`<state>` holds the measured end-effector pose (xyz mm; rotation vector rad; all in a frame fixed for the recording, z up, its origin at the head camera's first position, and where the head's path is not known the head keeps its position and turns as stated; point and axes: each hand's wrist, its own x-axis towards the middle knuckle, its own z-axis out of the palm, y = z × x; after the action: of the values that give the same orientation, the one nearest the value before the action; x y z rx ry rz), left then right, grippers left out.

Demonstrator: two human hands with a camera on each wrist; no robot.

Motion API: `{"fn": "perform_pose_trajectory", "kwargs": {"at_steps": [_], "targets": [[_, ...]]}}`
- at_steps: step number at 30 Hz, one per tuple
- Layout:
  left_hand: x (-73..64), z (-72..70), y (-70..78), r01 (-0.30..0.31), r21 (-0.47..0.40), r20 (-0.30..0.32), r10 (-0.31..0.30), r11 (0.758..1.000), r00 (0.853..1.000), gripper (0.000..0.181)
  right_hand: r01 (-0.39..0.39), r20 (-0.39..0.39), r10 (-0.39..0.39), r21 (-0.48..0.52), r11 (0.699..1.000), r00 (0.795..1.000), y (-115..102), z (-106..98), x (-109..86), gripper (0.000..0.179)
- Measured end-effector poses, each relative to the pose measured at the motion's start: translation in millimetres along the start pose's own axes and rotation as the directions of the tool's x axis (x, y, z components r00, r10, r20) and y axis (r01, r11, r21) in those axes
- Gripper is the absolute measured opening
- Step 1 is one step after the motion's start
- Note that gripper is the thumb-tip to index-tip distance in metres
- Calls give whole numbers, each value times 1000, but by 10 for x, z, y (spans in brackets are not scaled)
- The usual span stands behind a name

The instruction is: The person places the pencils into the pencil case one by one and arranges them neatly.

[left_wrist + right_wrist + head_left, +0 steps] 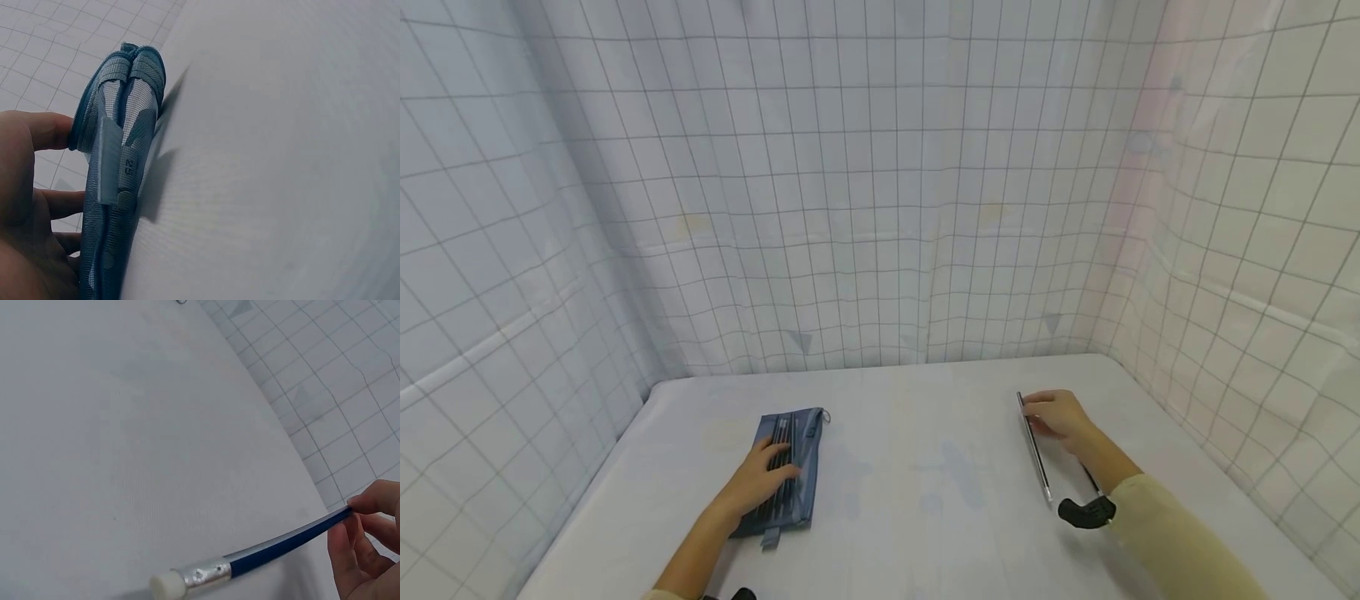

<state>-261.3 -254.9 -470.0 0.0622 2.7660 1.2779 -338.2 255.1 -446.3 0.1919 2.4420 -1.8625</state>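
A blue mesh zip pencil case (pixel 807 482) lies on the left side of the table, with several dark pencils (pixel 781 433) showing through its top. My left hand (pixel 763 479) rests on top of the case, fingers spread over it. In the left wrist view the case (pixel 119 156) appears end-on, its zipped end near the thumb. At the right, my right hand (pixel 1058 417) pinches a pencil (pixel 1036 450) near one end. Its blue barrel (pixel 281 542) slants above the table in the right wrist view, with the white eraser (pixel 167 586) towards the camera.
The white table (pixel 917 475) is enclosed by grid-patterned cloth (pixel 880 208) at the back and both sides. A metal ring (pixel 826 415) hangs from the case's far corner. A black camera mount (pixel 1086 512) sits on the right wrist.
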Motion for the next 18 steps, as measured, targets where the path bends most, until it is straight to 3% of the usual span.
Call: {"fn": "perform_pose_trajectory", "kwargs": {"at_steps": [18], "targets": [[-12,0,8,-11,3,-6,11,1000,1000,69,-15,-8,16,60,998,1000,-32,356,57,36]]}}
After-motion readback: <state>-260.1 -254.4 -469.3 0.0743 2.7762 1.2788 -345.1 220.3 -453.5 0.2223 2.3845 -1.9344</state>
